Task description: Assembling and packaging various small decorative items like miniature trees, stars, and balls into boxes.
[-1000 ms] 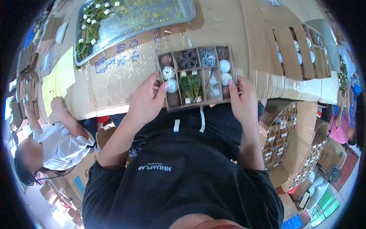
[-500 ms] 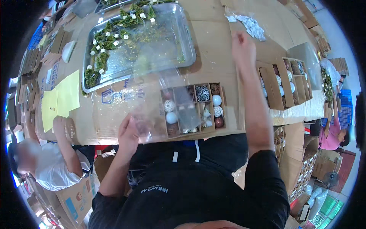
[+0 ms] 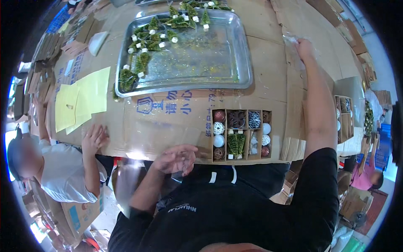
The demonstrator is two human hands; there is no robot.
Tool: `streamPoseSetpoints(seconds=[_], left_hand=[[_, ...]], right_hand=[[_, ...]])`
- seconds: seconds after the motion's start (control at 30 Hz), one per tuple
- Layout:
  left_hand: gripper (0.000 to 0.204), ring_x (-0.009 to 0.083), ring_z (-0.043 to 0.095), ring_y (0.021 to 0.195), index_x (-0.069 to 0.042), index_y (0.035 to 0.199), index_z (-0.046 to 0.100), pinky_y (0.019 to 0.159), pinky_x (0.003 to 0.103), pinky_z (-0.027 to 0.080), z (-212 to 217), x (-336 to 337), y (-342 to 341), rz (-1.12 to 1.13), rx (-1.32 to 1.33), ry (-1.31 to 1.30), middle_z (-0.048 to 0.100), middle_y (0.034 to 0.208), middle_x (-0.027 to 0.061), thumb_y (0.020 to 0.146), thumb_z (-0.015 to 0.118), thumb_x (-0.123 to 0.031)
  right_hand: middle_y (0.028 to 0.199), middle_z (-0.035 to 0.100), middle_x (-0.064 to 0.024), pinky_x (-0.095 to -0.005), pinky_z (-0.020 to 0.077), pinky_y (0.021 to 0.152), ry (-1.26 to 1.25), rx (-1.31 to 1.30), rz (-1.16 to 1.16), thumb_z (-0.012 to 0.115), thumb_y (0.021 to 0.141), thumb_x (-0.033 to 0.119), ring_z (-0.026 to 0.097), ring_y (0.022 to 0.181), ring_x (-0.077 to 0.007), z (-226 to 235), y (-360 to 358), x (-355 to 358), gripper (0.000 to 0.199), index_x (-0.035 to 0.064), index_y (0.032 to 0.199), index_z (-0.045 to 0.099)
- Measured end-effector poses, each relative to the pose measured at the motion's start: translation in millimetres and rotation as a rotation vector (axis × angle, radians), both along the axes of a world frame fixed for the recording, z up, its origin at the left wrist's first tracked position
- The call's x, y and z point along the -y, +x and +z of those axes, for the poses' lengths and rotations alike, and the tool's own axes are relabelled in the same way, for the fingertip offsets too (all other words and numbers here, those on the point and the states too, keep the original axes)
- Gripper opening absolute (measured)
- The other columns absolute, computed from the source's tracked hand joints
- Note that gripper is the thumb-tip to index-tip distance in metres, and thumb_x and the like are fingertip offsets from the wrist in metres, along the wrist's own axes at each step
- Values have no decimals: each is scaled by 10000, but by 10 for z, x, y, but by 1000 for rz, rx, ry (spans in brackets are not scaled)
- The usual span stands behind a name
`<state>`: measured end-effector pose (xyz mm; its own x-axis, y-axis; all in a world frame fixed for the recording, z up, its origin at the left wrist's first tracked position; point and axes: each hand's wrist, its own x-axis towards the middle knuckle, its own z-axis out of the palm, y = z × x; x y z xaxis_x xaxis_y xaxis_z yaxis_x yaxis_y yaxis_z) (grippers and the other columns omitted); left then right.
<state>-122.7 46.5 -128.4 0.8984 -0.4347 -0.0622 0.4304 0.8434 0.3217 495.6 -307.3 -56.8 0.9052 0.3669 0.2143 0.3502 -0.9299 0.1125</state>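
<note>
Your right hand (image 3: 303, 46) has reached farther out, pinching clear plastic (image 3: 291, 40); your spread left hand (image 3: 176, 158) sits nearer the ornament box (image 3: 241, 135).

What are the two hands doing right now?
Left hand: fingers spread, touching a clear plastic sheet.
Right hand: fingers closed on clear plastic.

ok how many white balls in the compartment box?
4 white balls: two in the left column, two in the right column of the box. More may be hidden.
</note>
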Motion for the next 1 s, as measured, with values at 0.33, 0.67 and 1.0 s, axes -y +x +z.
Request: streamPoseSetpoints(seconds=[0.33,0.67,1.0], left_hand=[[691,274,623,764,-32,1488,347,562,337,504,98,-48,86,16,9,88,536,1048,136,986,586,-443],[685,263,645,824,5,1446,403,676,362,542,137,20,114,9,6,207,582,1052,130,991,564,-481],[788,288,655,854,37,1455,374,707,417,561,448,70,189,41,-35,412,618,1083,156,925,672,-466]], right_hand=[[738,714,-32,-249,503,561,812,-637,-85,763,870,168,625,598,-75,656,-4236,-717,143,47,942,733],[685,619,-96,-429,503,541,593,-400,17,687,875,150,635,611,-324,115,-4978,-709,198,71,781,532],[775,675,-174,-482,513,650,595,-458,34,634,916,155,665,723,-377,218,-4844,-700,134,38,884,578]])
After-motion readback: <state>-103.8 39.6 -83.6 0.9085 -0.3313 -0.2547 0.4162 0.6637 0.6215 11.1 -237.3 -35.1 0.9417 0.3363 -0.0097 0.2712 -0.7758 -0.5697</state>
